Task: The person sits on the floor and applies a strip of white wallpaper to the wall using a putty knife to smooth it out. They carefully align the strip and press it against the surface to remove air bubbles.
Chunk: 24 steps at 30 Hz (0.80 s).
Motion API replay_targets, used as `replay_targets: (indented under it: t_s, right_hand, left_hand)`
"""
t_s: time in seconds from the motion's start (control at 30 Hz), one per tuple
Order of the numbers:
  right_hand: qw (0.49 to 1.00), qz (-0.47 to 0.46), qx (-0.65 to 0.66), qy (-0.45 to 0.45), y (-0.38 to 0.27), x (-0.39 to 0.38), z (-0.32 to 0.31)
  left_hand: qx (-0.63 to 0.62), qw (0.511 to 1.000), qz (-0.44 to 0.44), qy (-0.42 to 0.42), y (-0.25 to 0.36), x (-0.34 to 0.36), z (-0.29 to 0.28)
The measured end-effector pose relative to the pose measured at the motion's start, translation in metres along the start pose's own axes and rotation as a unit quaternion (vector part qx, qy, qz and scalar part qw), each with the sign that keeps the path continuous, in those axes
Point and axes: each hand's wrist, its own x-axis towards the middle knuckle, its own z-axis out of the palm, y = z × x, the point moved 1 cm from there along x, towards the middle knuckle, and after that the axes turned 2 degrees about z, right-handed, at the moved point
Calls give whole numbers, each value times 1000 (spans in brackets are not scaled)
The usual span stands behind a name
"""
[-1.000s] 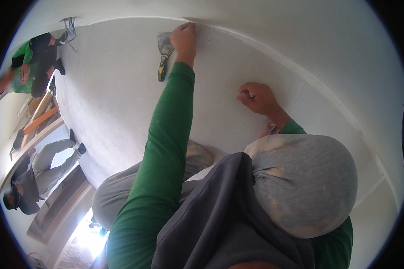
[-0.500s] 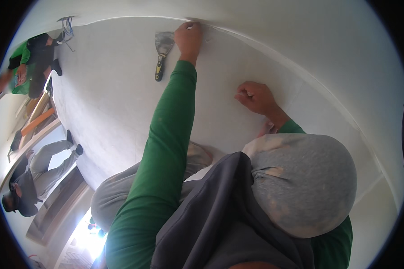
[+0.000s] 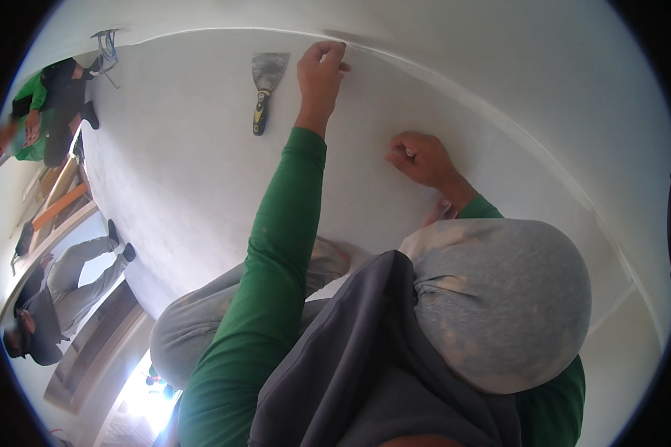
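Right of the grey-bladed, black-and-yellow-handled scraper [image 3: 265,86], the left hand [image 3: 321,80], grip unclear, best works the white floor-edge seam [image 3: 384,55] lightly, right hand [image 3: 425,160] curled closed.

The left hand [image 3: 320,80] is near the wall [image 3: 514,67]. A scraper [image 3: 266,83] lies beside it. The right hand [image 3: 423,159] is curled.

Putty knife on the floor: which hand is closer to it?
Left: the left hand is just right of the putty knife, not touching; the right hand is farther right and lower in view.
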Motion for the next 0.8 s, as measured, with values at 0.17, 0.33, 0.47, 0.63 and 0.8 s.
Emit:
replay_targets:
  t_s: [0.17, 0.33, 0.47, 0.63, 0.8]
  right_hand:
    - [999, 33, 28, -6, 2, 0, 1]
    - [997, 65, 47, -7, 4, 0, 2]
    - [995, 78, 63, -10, 1, 3, 0]
    - [997, 58, 59, 5, 3, 3, 3]
    - [995, 69, 76, 7, 4, 1, 4]
  left_hand:
    - [-2, 1000, 9, -19, 10, -6, 4]
    - [88, 995, 12, -54, -1, -12, -2]
    - [298, 951, 86, -16, -18, -11, -9]
    - [399, 899, 142, 109, -19, -14, 9]
    - [475, 870, 67, 114, -11, -8, 35]
